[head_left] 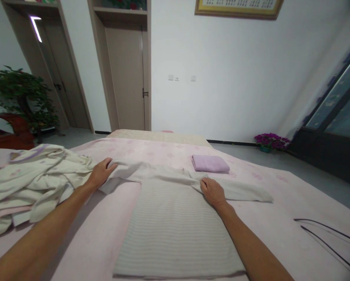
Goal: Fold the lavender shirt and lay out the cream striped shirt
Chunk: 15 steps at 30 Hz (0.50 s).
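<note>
A pale striped long-sleeved shirt (177,226) lies spread out in front of me, its hem toward me and its neck at the far side. My left hand (102,171) is closed on the left-hand sleeve, near its cuff, lifting it slightly off the bed. At the other shoulder my right hand (212,191) is closed, pinching the fabric there. The right-hand sleeve stretches flat beyond it. A folded lilac cloth (210,163) rests behind the shirt, apart from both hands.
A heap of crumpled cream clothes (40,179) lies at the left on the pink bedspread (262,226). Two thin black strips (324,223) poke in at the right. Beyond the bed stand a potted plant (19,97), a wooden chair (13,128) and purple flowers (271,140).
</note>
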Each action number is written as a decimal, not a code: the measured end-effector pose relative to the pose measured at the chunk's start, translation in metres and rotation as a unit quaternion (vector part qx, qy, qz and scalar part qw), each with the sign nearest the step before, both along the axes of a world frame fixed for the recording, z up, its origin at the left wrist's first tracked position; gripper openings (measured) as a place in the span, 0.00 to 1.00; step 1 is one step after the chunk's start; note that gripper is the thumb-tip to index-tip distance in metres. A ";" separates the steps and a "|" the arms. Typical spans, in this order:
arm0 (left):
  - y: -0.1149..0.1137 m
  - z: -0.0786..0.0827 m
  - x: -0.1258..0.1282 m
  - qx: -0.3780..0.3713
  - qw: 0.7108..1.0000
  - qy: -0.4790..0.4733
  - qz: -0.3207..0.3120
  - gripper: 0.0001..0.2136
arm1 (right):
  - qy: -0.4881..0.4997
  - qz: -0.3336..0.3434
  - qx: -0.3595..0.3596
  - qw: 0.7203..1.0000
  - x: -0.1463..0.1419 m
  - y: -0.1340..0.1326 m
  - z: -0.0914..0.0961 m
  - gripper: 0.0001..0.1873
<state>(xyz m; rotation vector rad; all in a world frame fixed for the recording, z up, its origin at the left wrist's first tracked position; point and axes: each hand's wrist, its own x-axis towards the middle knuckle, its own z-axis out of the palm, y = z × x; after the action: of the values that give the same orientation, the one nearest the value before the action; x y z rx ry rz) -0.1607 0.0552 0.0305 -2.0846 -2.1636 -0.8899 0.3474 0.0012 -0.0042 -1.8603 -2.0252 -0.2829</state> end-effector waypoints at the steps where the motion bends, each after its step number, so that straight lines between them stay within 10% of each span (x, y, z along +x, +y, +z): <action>1: 0.002 0.010 -0.001 0.009 0.999 0.025 0.026 0.17 | 0.001 0.000 0.001 1.000 0.000 0.000 0.000 0.14; 6: 0.000 0.034 0.007 0.035 0.993 0.110 0.031 0.21 | 0.004 0.007 0.016 1.000 0.001 0.000 -0.001 0.13; 15: -0.086 0.009 0.086 -0.181 0.914 0.010 -0.362 0.12 | 0.051 0.051 0.087 0.994 -0.001 -0.006 -0.001 0.08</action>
<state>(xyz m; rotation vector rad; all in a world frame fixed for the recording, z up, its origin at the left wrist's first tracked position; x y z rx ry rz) -0.0748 -0.0308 0.0394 -3.1493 -1.6143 -0.4709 0.3462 -0.0052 -0.0057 -1.6269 -1.9536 -0.3189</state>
